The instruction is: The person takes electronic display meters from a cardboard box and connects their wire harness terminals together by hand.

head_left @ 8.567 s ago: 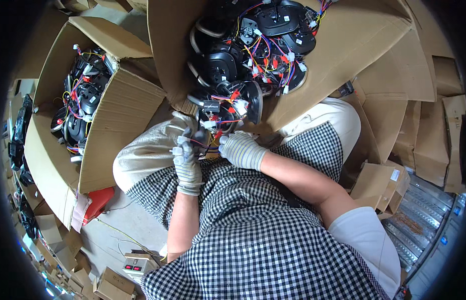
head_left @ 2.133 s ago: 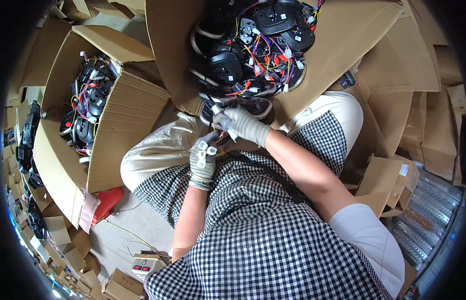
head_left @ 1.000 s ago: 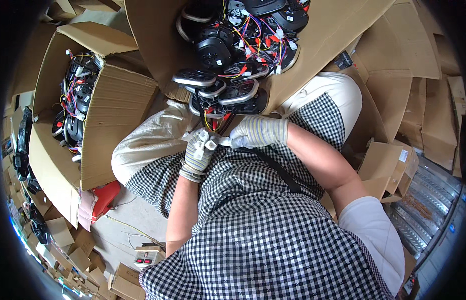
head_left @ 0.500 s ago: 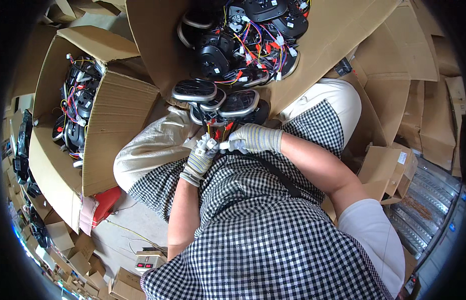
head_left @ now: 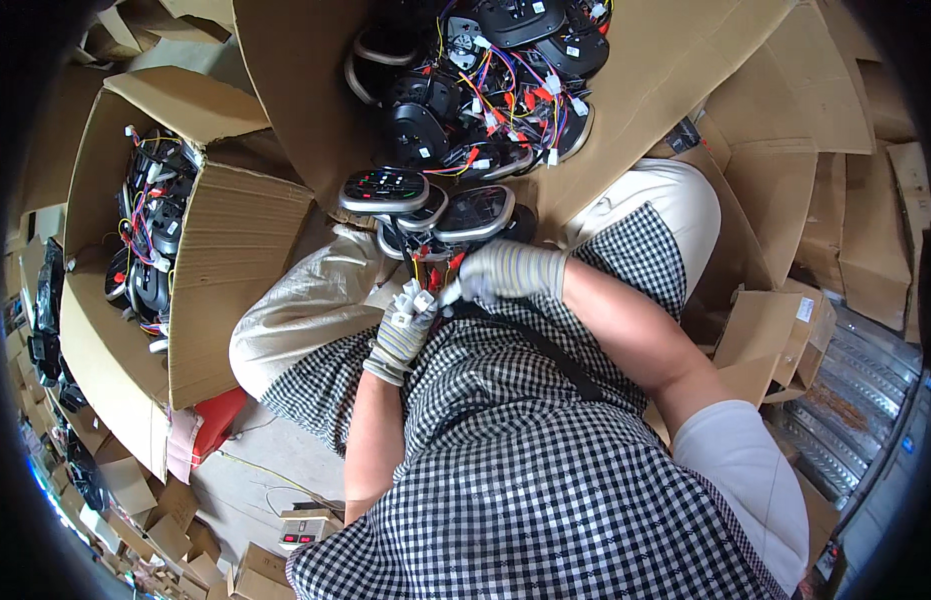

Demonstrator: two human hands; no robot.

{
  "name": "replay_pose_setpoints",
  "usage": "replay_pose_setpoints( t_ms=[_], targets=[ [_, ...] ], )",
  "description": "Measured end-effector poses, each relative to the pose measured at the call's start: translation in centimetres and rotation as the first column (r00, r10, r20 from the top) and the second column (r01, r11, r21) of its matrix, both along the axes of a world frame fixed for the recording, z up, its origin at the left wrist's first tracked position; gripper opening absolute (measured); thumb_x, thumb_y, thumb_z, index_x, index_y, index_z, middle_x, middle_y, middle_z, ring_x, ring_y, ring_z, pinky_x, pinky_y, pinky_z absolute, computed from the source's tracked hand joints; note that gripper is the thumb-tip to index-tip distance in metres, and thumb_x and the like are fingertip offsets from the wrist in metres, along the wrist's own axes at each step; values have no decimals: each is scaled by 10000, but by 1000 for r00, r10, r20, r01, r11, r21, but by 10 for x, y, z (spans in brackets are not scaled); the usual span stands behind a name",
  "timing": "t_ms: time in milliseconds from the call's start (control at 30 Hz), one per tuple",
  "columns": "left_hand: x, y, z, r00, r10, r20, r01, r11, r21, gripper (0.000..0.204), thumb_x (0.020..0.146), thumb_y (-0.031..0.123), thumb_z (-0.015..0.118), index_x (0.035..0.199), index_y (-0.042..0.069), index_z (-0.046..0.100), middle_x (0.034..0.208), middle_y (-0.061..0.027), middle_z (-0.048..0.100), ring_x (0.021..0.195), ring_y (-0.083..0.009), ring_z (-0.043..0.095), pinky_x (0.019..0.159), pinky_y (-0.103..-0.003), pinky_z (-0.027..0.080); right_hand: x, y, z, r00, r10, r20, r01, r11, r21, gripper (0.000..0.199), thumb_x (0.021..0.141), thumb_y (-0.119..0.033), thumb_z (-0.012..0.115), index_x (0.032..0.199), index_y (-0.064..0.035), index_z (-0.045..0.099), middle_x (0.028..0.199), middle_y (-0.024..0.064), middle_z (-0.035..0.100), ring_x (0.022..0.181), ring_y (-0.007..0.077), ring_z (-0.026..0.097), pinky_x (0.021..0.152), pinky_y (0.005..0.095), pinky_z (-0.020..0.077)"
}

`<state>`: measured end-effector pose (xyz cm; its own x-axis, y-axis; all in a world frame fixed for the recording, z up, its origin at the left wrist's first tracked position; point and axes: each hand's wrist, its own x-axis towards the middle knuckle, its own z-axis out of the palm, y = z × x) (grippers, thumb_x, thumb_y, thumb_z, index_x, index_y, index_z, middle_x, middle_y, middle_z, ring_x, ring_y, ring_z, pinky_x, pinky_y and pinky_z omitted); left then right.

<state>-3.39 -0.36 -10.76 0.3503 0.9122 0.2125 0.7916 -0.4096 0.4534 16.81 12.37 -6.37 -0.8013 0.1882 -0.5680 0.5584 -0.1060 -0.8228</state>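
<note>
My gloved left hand [head_left: 398, 335] is closed around a bunch of white plug connectors [head_left: 413, 300] in front of my lap. Close beside it, my gloved right hand [head_left: 505, 272] pinches a small white plug [head_left: 450, 293], slightly blurred; I cannot tell whether it touches the bunch. Just beyond, several oval black panels with silver rims lie together, their wires with red connectors [head_left: 455, 262] running toward my hands. The leftmost panel [head_left: 383, 190] shows small red and green lights, while the panel to its right [head_left: 475, 212] is dark.
A large carton [head_left: 675, 75] ahead holds many black panels [head_left: 420, 130] with tangled coloured wires. Another open carton [head_left: 230, 270] at the left contains similar parts. Near my left elbow sits a small box with red displays [head_left: 303, 530]. Empty-looking cartons [head_left: 760, 340] stand at the right.
Red and green lights have come on in the leftmost panel. My right hand has shifted slightly upward, its plug now tilted. The left hand keeps the connectors.
</note>
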Motion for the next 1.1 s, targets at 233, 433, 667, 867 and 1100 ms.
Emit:
replay_pose_setpoints(
  t_ms=[233, 433, 667, 867, 1100],
  targets=[
    [8, -3, 26, 931, 164, 327, 26, 863, -505, 150, 756, 186, 662, 817, 78, 579, 709, -65, 513, 634, -230, 531, 553, -332, 415, -39, 75, -68, 362, -871, 332, 887, 214, -409, 155, 833, -194, 602, 876, -46, 584, 748, 47, 599, 629, 152, 591, 582, 322, 537],
    [17, 13, 34, 967, 6, 254, 113, 885, -452, 207, 851, 217, 492, 984, 166, 641, 812, -86, 613, 690, -296, 580, 605, -407, 455, -66, 97, -120, -11, -954, 299, 701, -221, -678, 152, 751, -152, 713, 849, -142, 598, 737, 15, 593, 595, 148, 565, 475, 292, 460],
    [3, 4, 24, 916, 319, 243, -208, 896, -392, 174, 879, 215, 467, 885, 112, 608, 792, -119, 568, 685, -273, 567, 577, -387, 451, -52, 110, -12, 203, -894, -400, 895, 335, -295, 337, 866, -369, 573, 873, -39, 643, 763, 14, 607, 607, 69, 532, 577, 231, 440],
    [9, 16, 37, 442, 628, 640, -316, 777, -545, 318, 946, 251, 403, 1052, 19, 593, 990, -142, 639, 902, -247, 613, 785, -321, 477, -45, 33, 44, 897, -87, -433, 396, 592, 702, 262, 873, -279, 518, 836, -43, 625, 727, 120, 611, 664, 279, 600, 623, 374, 489],
    [9, 9, 48, 668, 626, 404, -377, 752, -542, 343, 902, 264, 459, 1089, -4, 563, 900, -154, 628, 818, -254, 606, 703, -340, 479, -43, -38, 2, 987, 158, -7, -103, 675, 731, 176, 751, -148, 512, 674, -28, 615, 646, 164, 605, 620, 329, 601, 600, 429, 474]
  ],
)
